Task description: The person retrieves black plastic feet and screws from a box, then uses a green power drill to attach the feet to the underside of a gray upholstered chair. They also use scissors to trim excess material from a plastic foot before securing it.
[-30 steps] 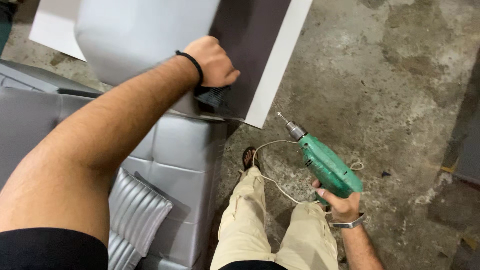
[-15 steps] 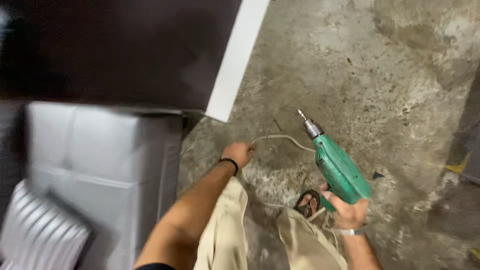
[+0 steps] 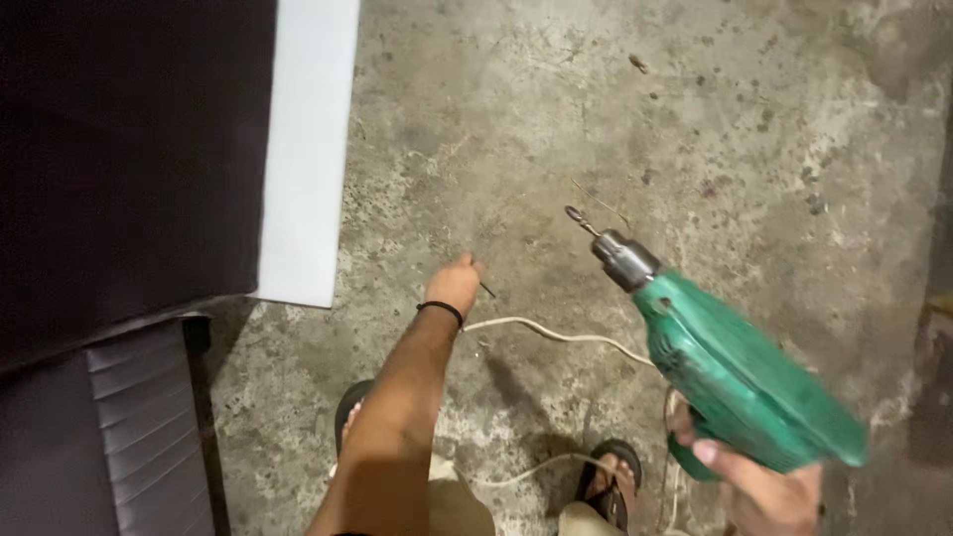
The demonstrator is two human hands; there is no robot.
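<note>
Green electric drill (image 3: 740,382) — held low at the right of the view, its body tilted so that the metal chuck (image 3: 623,258) and the thin drill bit (image 3: 580,220) point up and to the left, clear of the floor. The right hand (image 3: 759,486) is clenched around the drill's grip, fingers wrapped under the green housing. A pale power cord (image 3: 556,335) runs from beneath the drill leftward across the concrete floor (image 3: 615,109), passing just beside the left wrist. The left hand (image 3: 455,285), arm stretched forward and wearing a black wristband (image 3: 441,311), pinches a small dark thin object (image 3: 486,290) between its fingertips; what the object is cannot be told. Below both hands, sandalled feet (image 3: 608,481) stand on the floor with the cord looping between them. Well to the left of the left hand lies a dark panel (image 3: 129,149) with a white edge strip (image 3: 308,149) — and below it a grey padded cushion (image 3: 149,437).
</note>
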